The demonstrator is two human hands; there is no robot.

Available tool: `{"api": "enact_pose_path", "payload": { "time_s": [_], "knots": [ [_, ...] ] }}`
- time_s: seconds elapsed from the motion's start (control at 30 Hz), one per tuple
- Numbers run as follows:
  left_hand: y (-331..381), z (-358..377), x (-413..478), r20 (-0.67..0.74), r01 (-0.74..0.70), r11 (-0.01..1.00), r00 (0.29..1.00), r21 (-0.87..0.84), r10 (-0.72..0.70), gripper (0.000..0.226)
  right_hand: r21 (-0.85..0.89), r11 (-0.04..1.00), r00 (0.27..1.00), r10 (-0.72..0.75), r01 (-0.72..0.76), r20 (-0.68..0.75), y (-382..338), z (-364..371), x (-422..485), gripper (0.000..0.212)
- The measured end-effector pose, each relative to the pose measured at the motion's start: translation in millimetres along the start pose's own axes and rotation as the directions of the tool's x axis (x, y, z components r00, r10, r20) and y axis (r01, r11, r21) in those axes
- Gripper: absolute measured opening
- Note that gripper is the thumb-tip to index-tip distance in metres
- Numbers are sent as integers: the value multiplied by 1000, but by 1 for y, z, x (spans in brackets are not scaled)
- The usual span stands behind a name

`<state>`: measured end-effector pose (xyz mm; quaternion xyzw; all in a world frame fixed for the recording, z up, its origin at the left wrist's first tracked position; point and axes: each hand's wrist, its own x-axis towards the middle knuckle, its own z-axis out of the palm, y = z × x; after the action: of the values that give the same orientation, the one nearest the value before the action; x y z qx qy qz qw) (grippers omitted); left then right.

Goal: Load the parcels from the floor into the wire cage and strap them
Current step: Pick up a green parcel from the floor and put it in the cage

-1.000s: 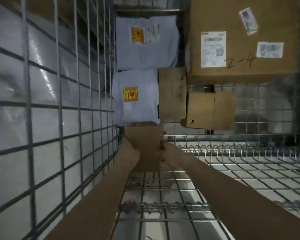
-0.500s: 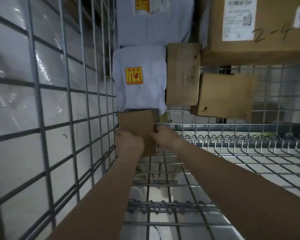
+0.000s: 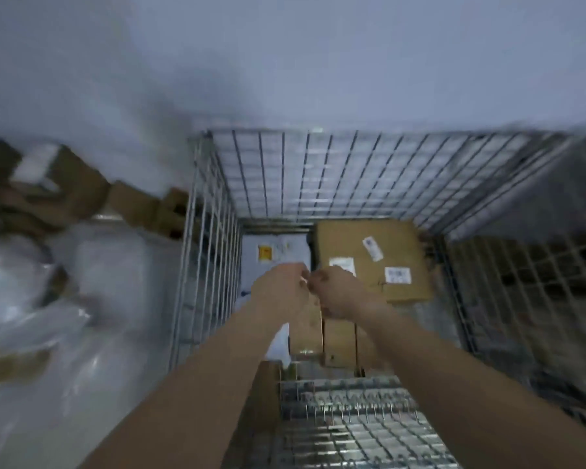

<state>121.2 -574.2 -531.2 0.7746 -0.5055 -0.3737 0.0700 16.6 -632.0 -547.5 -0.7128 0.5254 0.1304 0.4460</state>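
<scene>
Off to my left, outside the mesh, the brown cartons (image 3: 58, 194) and the plastic-wrapped bundles (image 3: 109, 265) lie heaped on the floor. They sit close against the wire cage (image 3: 203, 248), so each one is only a short lift over its side, and by the look of that heap the loading is far from done. Just inside the cage's left wall sits the grey mailer bag (image 3: 278, 247) with its yellow sticker, pushed into the far corner, I'd guess because a soft bag fills a corner without wasting room. My left hand (image 3: 279, 286) and my right hand (image 3: 340, 292) hang above the load, knuckles nearly touching and fingers curled inward. The blur keeps me from telling whether they pinch something small between them or hold nothing at all. Beneath them the small cartons (image 3: 339, 343) stand side by side, packed tight against the bag, which should stop them tipping. To the right, the big carton (image 3: 372, 258) lies against the back wall with its white labels up, a firm block for the rest to lean on. Nearest me is the cage's mesh floor (image 3: 352, 418), and I judge the next parcels belong there. I see no strap anywhere.
</scene>
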Motion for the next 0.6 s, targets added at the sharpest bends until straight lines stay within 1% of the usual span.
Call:
{"api": "enact_pose_path", "payload": {
  "time_s": [0.07,0.13,0.2,0.27,0.33,0.4,0.47,0.6],
  "knots": [
    [48,-75,-18,-99,-112,991,988,67,118,25,-108,990,987,-107,94,-121,-56,-65,-46,23],
    [94,-154,-45,-235,-187,977,950,107,207,21,-192,972,946,-185,136,-267,-108,-132,-96,24],
    [137,-225,-76,-371,-250,960,886,124,279,25,-217,960,875,-252,175,-412,-152,-194,-148,32],
    [177,-287,-113,-481,-291,946,814,145,325,28,-229,944,784,-326,238,-529,-190,-248,-200,33],
    [210,-333,-154,-565,-304,932,742,194,360,30,-272,920,692,-391,281,-607,-220,-289,-250,33],
    [234,-367,-193,-625,-295,924,680,246,383,31,-315,896,613,-445,314,-654,-241,-319,-296,33],
    [246,-392,-230,-659,-245,927,652,284,374,31,-343,870,566,-491,354,-663,-254,-341,-335,33],
    [252,-424,-286,-703,-115,933,629,340,333,33,-459,821,553,-569,340,-609,-265,-369,-388,33]
  ]
}}
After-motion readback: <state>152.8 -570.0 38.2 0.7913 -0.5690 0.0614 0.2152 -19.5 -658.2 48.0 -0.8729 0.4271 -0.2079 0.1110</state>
